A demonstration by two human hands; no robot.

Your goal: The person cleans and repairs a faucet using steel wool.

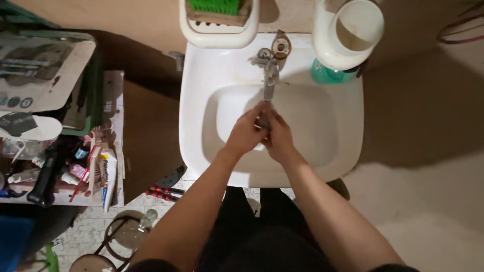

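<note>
Both my hands are together over the basin of a white sink (333, 146), right under the spout of a metal tap (269, 75). My left hand (245, 132) and my right hand (278, 137) press against each other, fingers overlapping. Whether anything lies between them is hidden. I cannot make out running water.
A white dish holding a green brush (218, 9) sits on the sink's back left. A white cup (350, 31) and a teal item (325, 74) stand at the back right. A cluttered shelf (117, 95) on the left carries toothbrushes, a tube and a black handle. Tiled floor lies below.
</note>
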